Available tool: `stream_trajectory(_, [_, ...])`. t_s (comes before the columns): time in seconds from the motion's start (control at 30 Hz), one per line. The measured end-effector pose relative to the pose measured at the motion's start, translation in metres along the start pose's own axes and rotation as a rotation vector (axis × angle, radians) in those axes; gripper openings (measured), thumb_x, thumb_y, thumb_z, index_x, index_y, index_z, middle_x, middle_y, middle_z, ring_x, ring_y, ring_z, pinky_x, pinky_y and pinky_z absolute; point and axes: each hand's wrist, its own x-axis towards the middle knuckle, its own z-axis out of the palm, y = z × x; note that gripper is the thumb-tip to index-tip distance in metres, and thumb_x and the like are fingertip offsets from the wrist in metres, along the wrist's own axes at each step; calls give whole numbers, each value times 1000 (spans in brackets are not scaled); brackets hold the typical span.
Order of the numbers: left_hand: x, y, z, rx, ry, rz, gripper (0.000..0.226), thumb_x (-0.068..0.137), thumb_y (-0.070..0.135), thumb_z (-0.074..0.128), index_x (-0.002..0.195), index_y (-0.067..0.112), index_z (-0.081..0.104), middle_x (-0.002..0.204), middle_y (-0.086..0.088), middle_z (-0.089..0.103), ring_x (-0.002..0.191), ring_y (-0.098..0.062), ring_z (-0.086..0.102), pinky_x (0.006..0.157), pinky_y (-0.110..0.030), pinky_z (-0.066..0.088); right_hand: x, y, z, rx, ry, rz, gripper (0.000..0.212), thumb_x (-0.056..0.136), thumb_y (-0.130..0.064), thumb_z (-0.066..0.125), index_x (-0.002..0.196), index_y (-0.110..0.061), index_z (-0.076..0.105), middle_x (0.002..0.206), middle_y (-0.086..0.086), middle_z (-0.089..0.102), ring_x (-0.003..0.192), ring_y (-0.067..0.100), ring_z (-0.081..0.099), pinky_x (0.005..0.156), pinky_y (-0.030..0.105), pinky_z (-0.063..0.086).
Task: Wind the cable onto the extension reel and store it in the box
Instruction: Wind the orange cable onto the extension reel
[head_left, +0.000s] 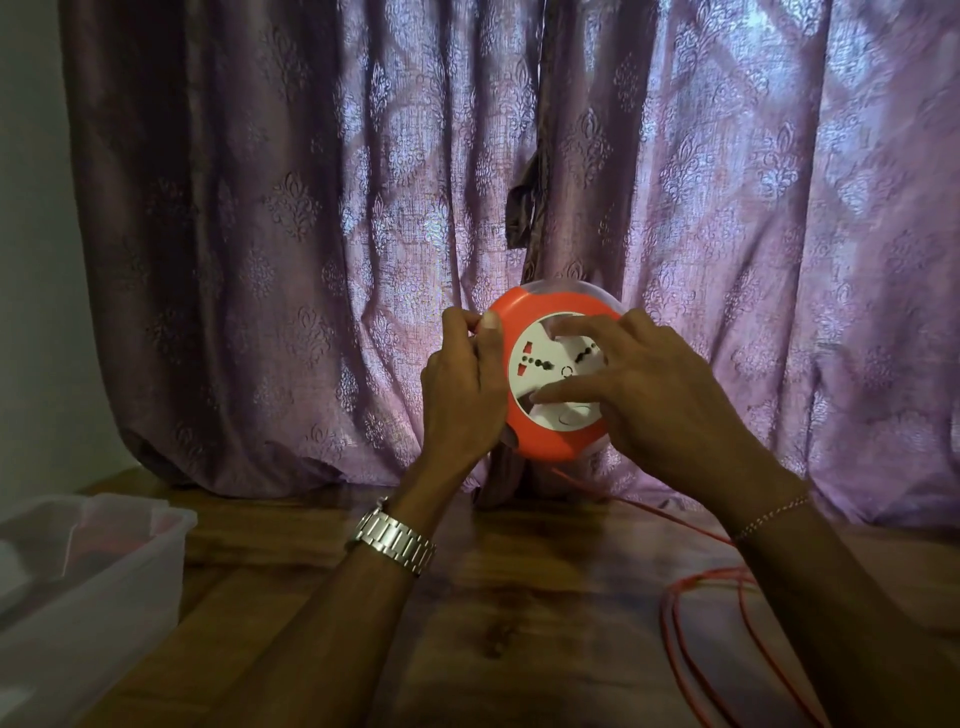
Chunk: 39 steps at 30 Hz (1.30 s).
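Two hands on reel (558, 376), held upright off table (467, 623), face toward camera, winding not done.

Left hand (465, 387) closed round reel's left rim, thumb over front edge, fingers behind; steadying. Right hand (649, 382) partly open, fingers spread flat on white socket face, tips in its recesses; no wrap grip, set to turn hub. Spin axis pointing roughly at wearer, so turning goes in plane of face. Cable (691, 618) leaving reel's underside, running down-right, loose loops on table near right forearm; much still unwound, amt on drum can't tell. Box (98, 566) low left, well apart from reel, nearer left arm.
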Motion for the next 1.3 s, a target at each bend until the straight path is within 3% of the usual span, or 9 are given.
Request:
stream_trajectory(0.2, [0, 1, -1, 1, -6, 12, 45, 98, 59, 26, 98, 19, 45, 64, 2, 61, 62, -25, 64, 56, -51, 51, 0, -2, 2, -115, 12, 33, 48, 87, -31, 35, 121, -53, 61, 131, 4, 54, 103, 31, 53, 71, 41, 39])
stream_trajectory(0.33, [-1, 2, 0, 10, 8, 14, 43, 99, 58, 27, 97, 19, 46, 62, 8, 57, 64, -30, 63, 59, -50, 50, -2, -3, 6, -29, 59, 154, 48, 78, -50, 61, 126, -49, 59, 105, 5, 62, 93, 26, 62, 71, 40, 47])
stream_trajectory(0.43, [-3, 4, 1, 25, -2, 20, 43, 99, 57, 27, 96, 19, 45, 60, 9, 54, 64, -32, 62, 59, -49, 50, -1, -7, 8, 14, 164, 281, 57, 68, -69, 67, 119, -43, 65, 78, 1, 72, 74, 26, 69, 62, 35, 53])
stream_trajectory(0.53, [-4, 3, 1, 27, 1, 20, 38, 99, 56, 27, 95, 22, 43, 64, 6, 58, 67, -30, 64, 61, -49, 50, 2, -10, 8, 0, 231, 311, 59, 65, -71, 71, 115, -39, 68, 66, -4, 72, 70, 24, 70, 62, 34, 55])
stream_trajectory(0.73, [-3, 0, 1, 24, 3, 14, 39, 100, 56, 28, 95, 21, 44, 65, 5, 58, 62, -26, 61, 57, -49, 50, 2, -4, 8, -25, 205, 196, 53, 77, -61, 69, 118, -27, 67, 98, 4, 66, 92, 29, 54, 73, 42, 44])
stream_trajectory(0.87, [-1, -1, 1, 27, 1, 14, 36, 101, 55, 28, 94, 23, 42, 64, 5, 58, 63, -26, 63, 57, -49, 50, 0, 1, 3, 60, 149, 26, 19, 80, -21, 70, 98, -23, 71, 116, 3, 64, 99, 30, 53, 77, 47, 48])
stream_trajectory(0.93, [0, -2, 1, 25, 1, 13, 35, 101, 56, 28, 93, 24, 41, 62, 6, 57, 63, -25, 62, 57, -50, 50, 0, 0, 4, 93, 67, -37, 35, 71, -3, 68, 95, -28, 75, 129, 6, 61, 107, 32, 53, 84, 45, 51])
stream_trajectory(1.1, [-1, 0, 1, 23, -7, 12, 39, 100, 57, 27, 94, 21, 43, 61, 6, 56, 63, -27, 62, 57, -50, 50, 0, -5, 2, 42, 13, 2, 51, 79, -30, 31, 100, -42, 75, 137, 2, 57, 112, 30, 52, 84, 40, 44])
stream_trajectory(1.3, [-2, 3, 1, 20, -26, 32, 41, 99, 57, 26, 96, 21, 43, 67, 3, 62, 65, -25, 65, 57, -50, 51, 1, -6, -3, -82, -30, 56, 58, 77, -32, 24, 106, -52, 70, 129, 0, 58, 105, 29, 53, 73, 40, 38])
